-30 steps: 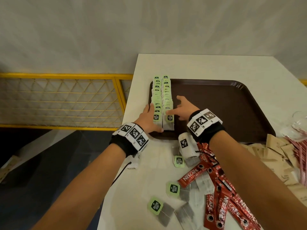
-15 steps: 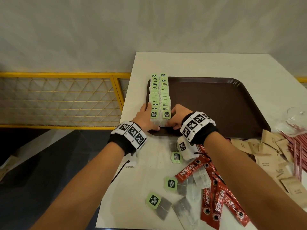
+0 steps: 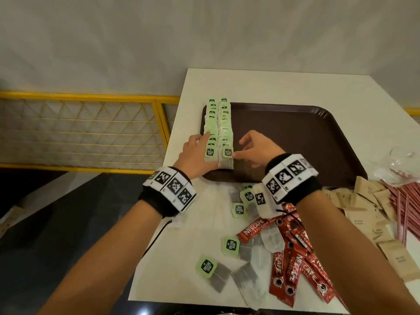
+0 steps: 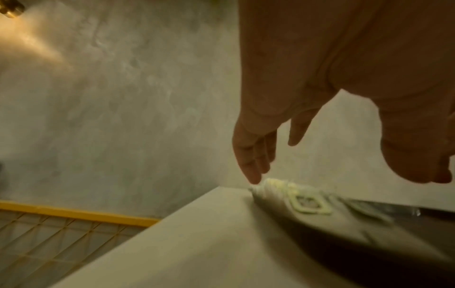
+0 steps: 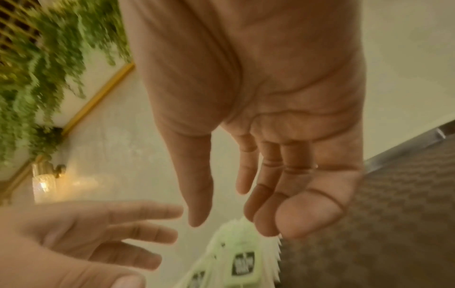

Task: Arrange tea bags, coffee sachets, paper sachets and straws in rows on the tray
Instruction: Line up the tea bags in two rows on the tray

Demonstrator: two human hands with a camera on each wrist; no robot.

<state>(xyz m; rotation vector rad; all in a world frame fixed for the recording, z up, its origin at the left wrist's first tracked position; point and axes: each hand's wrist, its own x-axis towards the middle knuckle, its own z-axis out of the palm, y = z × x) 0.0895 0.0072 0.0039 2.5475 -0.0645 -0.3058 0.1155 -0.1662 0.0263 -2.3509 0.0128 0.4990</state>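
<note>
Two overlapping rows of green-tagged tea bags run along the left side of the brown tray. My left hand lies with straight fingers against the left row, its thumb at the rows' near end. My right hand hovers beside the right row with relaxed fingers, one fingertip touching the nearest bag's tag. It holds nothing. The left wrist view shows fingertips at the tea bags. The right wrist view shows an empty palm over the tea bags.
Loose tea bags and red coffee sachets lie on the white table in front of the tray. Brown paper sachets and red-striped straws are piled at the right, near a clear plastic item. The table's left edge drops off beside the tray.
My right hand has lifted off the near tea bags and now sits beside the right row. My left hand stays against the left row.
</note>
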